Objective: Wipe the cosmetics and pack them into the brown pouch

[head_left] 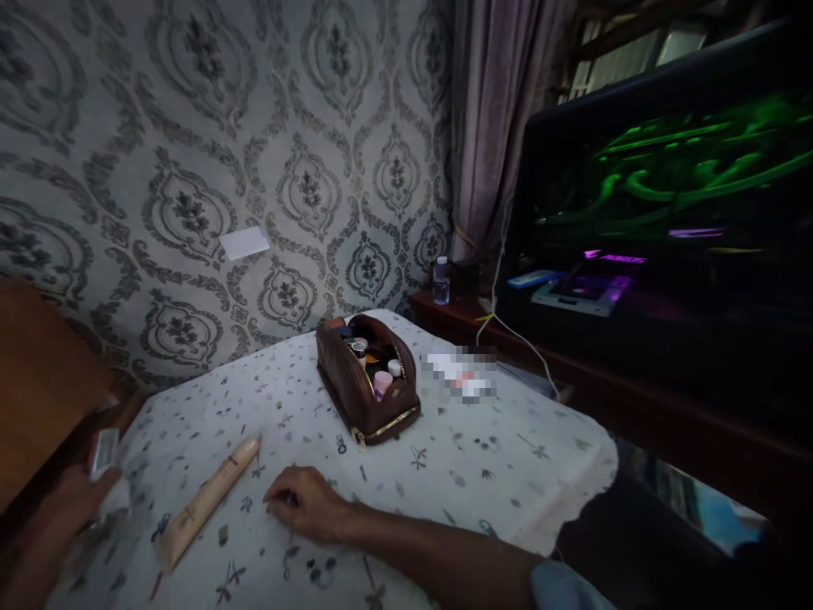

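Observation:
My left hand (73, 504), slightly blurred at the lower left, is closed around a white bottle with a clear cap (105, 453). My right hand (311, 504) rests on the patterned cloth (438, 474) with its fingers curled in, and nothing shows in them. Between the hands lies a long beige tube (209, 500), slanting across the cloth and apart from both. Beyond my right hand sits a brown toiletry bag (343, 381), unzipped on top. Several small jars and bottles show inside, among them a pink-lidded jar (382, 384) and a white-capped one (395, 368).
A blurred-out white item (461, 373) lies right of the bag. On the dark wooden desk (470, 313) stand a clear water bottle (440, 281) and a large monitor-like black panel (660, 195). A white cable (527, 343) hangs over the desk edge. Patterned wallpaper (305, 178) rises behind.

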Available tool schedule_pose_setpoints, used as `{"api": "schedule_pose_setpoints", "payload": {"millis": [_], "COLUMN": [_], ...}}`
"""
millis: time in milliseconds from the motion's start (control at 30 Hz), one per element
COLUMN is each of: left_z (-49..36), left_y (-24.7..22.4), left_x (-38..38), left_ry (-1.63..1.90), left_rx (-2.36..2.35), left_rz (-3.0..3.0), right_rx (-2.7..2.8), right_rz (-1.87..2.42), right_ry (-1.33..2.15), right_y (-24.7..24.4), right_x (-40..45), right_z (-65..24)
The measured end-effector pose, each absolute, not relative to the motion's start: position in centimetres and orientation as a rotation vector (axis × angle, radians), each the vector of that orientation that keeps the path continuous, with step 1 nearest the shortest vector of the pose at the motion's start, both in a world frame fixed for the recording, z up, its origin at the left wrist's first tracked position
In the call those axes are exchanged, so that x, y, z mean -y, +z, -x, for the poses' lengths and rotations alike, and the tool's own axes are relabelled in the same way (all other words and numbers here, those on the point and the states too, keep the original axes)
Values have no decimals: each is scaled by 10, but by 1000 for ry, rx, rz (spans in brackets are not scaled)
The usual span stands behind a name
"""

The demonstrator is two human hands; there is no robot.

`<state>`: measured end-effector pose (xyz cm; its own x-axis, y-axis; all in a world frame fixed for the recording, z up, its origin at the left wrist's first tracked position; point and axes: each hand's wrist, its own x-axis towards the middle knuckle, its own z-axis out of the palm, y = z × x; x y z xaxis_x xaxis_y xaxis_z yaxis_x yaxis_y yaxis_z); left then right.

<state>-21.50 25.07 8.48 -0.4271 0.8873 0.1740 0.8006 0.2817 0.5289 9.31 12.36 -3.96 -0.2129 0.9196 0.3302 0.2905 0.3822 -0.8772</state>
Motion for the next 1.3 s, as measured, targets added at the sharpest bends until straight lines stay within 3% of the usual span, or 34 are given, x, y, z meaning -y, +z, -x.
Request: {"api": "schedule_pose_setpoints", "payload": {"millis": [167, 333, 533, 800, 1100, 1300], "left_z": [152, 65, 14, 12, 45, 72], "left_y": [90, 56, 20, 13, 28, 33], "left_x": [-210, -159, -138, -144, -164, -176], "left_ry": [1210, 1138, 1170, 1286, 1538, 1502], "left_rx": [-1951, -1553, -1365, -1306, -1393, -1291], "left_rz": [-1367, -1459, -1708, -1772, -1613, -1355], "right_rx": [1232, 939, 830, 927, 1165, 1293], "right_rz": [784, 530, 627, 793, 848, 928], "right_ry": [1454, 1747, 1589, 1371, 1512, 1528], "right_y": [-35, -31, -26, -21, -18, -20], "right_x": [-128, -125, -121, -120, -113, -112], "right_z": [-93, -89, -94, -99, -96, -98]}}
